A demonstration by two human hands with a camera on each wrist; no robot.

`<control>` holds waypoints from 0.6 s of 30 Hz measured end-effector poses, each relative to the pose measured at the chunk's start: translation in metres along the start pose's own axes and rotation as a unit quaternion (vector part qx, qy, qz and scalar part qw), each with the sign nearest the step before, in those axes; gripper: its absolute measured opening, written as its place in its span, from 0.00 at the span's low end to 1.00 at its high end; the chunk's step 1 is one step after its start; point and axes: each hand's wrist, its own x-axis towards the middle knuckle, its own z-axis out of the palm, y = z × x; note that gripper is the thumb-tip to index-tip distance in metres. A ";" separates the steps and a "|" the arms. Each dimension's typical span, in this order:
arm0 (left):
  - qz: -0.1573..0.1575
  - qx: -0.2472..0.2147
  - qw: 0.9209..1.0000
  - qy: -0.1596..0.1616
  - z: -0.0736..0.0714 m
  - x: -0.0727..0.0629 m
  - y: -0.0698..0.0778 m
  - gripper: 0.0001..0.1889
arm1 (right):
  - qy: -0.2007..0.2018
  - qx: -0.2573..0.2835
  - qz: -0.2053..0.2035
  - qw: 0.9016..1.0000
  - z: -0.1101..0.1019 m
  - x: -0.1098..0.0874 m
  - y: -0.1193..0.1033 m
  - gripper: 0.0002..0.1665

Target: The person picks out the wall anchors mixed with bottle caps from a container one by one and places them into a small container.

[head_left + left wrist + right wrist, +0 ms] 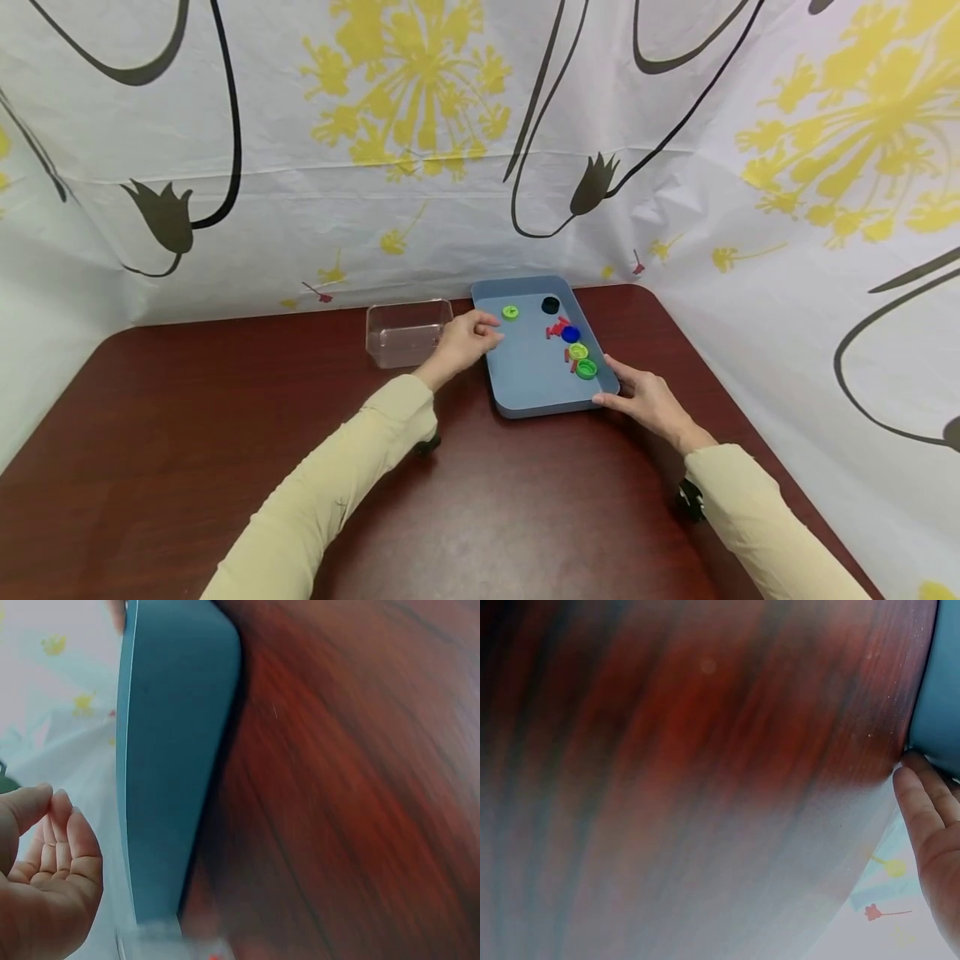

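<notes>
A grey-blue tray lies on the table, its near right corner gripped by my right hand. The thumb is at the front side and the fingers are along the right side. In the right wrist view, fingers touch the tray's corner. My left hand hovers over the left rim, fingers loosely bent, with nothing visible between thumb and fingertips. Inside are a light green cap, a black cap, a blue cap, a yellow-green cap and a green cap.
Several small red pieces lie scattered among the caps on the tray's right side. A clear plastic box stands left of the tray, partly behind the left hand. Patterned white sheeting borders the dark red-brown table behind and on the right.
</notes>
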 end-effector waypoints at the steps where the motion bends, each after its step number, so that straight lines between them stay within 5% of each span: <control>1: 0.000 -0.005 1.000 -0.007 0.005 0.001 0.002 0.15 | 0.000 0.001 0.000 1.000 0.000 0.000 0.000 0.50; 9: 0.008 -0.022 0.999 -0.047 0.042 0.011 0.011 0.14 | 0.003 -0.004 0.000 1.000 0.000 0.000 0.000 0.50; 18: 0.025 0.027 0.996 -0.086 0.069 0.020 0.026 0.14 | 0.006 -0.002 0.005 1.000 0.000 0.000 0.000 0.50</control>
